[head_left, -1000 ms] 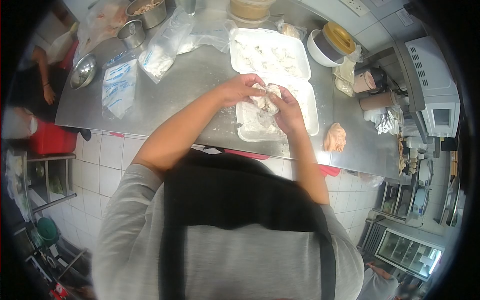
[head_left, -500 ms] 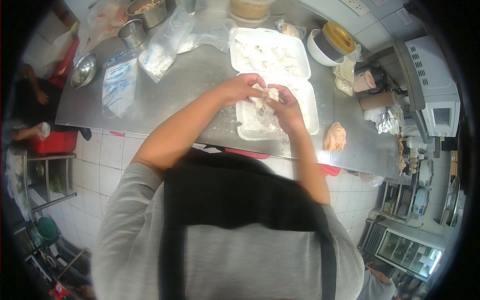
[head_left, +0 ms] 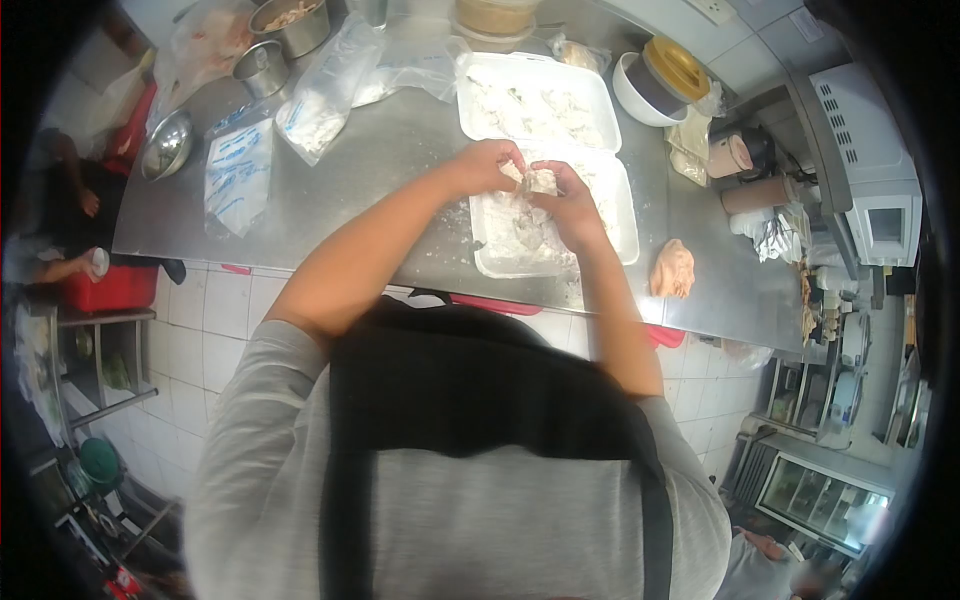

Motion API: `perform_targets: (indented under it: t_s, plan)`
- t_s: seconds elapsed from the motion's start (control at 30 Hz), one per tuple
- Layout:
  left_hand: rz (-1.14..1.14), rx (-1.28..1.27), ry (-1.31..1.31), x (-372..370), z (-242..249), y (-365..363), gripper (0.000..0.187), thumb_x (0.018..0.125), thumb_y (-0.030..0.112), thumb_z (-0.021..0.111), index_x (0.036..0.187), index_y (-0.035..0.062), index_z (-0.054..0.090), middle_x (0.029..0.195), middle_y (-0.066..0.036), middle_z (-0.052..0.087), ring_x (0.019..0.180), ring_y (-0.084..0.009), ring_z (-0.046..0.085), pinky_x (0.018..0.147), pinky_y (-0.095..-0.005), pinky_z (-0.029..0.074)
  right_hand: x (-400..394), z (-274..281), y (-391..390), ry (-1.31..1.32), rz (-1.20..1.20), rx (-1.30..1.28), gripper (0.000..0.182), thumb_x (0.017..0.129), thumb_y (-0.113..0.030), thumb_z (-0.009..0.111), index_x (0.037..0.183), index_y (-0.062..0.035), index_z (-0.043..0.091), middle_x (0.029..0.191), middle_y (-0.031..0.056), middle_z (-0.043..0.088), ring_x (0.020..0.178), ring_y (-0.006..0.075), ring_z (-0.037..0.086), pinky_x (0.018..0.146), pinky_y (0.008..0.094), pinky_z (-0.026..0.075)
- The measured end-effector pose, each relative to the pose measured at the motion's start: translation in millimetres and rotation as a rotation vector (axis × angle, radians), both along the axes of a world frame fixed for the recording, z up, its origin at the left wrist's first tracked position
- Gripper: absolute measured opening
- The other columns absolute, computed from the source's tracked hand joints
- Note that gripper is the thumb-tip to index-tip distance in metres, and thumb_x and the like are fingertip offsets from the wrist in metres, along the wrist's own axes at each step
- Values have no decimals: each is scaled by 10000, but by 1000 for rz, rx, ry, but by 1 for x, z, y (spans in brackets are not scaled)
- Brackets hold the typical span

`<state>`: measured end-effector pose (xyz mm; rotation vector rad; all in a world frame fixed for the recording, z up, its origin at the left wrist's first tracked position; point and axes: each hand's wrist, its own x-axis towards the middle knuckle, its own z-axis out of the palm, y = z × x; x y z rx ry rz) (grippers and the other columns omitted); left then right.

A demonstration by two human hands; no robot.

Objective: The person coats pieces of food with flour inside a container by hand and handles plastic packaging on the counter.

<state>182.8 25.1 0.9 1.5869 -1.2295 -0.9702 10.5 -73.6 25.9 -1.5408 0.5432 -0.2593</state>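
Observation:
Both hands are over an open white foam box [head_left: 628, 215] dusted with white flour. In the lower half lie pale floured pieces [head_left: 528, 235], too coated to tell their kind. My left hand [head_left: 482, 167] pinches a whitish floured piece [head_left: 511, 172] between thumb and fingers. Close beside it, my right hand [head_left: 570, 205] grips another floured piece [head_left: 542, 182]. Whether the two pieces are still joined cannot be made out. More floured pieces [head_left: 540, 105] fill the box's far half. A raw pinkish lump of meat [head_left: 672, 270] rests on the steel table, right of the box.
Plastic bags of white powder [head_left: 318, 115], a flat printed bag [head_left: 238, 180], a metal bowl [head_left: 168, 145] and metal pots [head_left: 262, 68] stand leftward. A white bowl with a yellow-lidded jar [head_left: 675, 75] is at the back right. A co-worker's hand [head_left: 85, 265] holds a white cup at far left.
My hands have drawn slightly apart, the left one shifting a little leftward. The floured mass between them now shows as a piece at each hand. The co-worker's cup has moved slightly right.

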Motion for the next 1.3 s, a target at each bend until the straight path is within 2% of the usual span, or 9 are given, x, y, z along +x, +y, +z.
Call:
perform_targets:
  t_s: [0.03, 0.1, 0.13, 0.23, 0.53, 0.8, 0.97, 1.1, 1.3]
  plan:
    - [-17, 10, 149, 1, 0, 0, 319, 678, 86, 718, 961, 71, 572, 946, -60, 611, 904, -157, 563, 788, -287, 442, 0, -2, -5, -46, -5, 289, 421, 738, -27, 670, 1133, -72, 533, 1019, 35, 591, 947, 177, 567, 810, 310, 454]
    - [-52, 30, 448, 1, 5, 3, 340, 668, 99, 726, 969, 70, 570, 951, -79, 614, 909, -203, 574, 800, -316, 444, -1, 0, -11, -35, -17, 333, 405, 732, -31, 671, 1115, -76, 546, 1014, 34, 596, 927, 188, 573, 811, 321, 453]
    - [-59, 30, 161, 0, 9, 3, 347, 672, 94, 720, 980, 64, 563, 962, -95, 614, 920, -231, 576, 806, -329, 446, 0, 3, -12, -30, -23, 356, 397, 729, -33, 671, 1106, -78, 552, 1011, 33, 598, 916, 193, 577, 812, 326, 452]
    - [-62, 38, -447, -8, 24, 4, 361, 684, 77, 700, 1011, 50, 548, 990, -134, 611, 949, -301, 576, 815, -365, 451, 6, 11, -8, 219, -49, -718, 388, 729, -12, 644, 1103, -62, 549, 1011, 83, 594, 924, 239, 580, 812, 340, 461]
    - [5, -33, -699, -29, 1, 0, 411, 673, 88, 702, 1058, 64, 563, 948, -144, 590, 967, -340, 550, 822, -431, 441, 17, -5, -5, 334, 77, -1209, 344, 725, -29, 624, 1054, -123, 594, 1010, 111, 568, 1007, 300, 535, 820, 390, 468]
    - [6, -40, -542, -20, 8, 2, 310, 727, 120, 673, 1022, 47, 617, 965, -161, 599, 970, -333, 555, 827, -409, 449, 14, 3, -23, 177, -23, -919, 319, 742, -48, 646, 1052, -109, 608, 1007, 134, 600, 901, 293, 579, 793, 370, 461]
    - [62, 20, -577, -14, 11, -3, 356, 755, 169, 661, 1089, 64, 598, 987, -162, 584, 963, -337, 554, 841, -403, 446, -17, 15, -39, -164, -225, 105, 368, 783, -64, 668, 1132, -35, 554, 1005, 76, 605, 889, 172, 572, 761, 270, 437]
    - [76, 3, -852, -40, 13, 1, 373, 766, 194, 660, 1110, 70, 584, 1040, -158, 560, 989, -356, 524, 847, -402, 442, -43, 17, -30, -288, -341, 425, 384, 831, 5, 581, 1198, 9, 469, 1084, 100, 562, 979, 172, 557, 824, 288, 453]
    - [-47, -73, -824, -44, 5, -6, 384, 707, 104, 683, 1081, 109, 598, 1016, -122, 533, 1014, -326, 499, 852, -402, 438, -68, 2, -16, -280, -399, 420, 369, 856, -4, 526, 1215, 13, 445, 1112, 121, 556, 1018, 191, 550, 872, 312, 450]
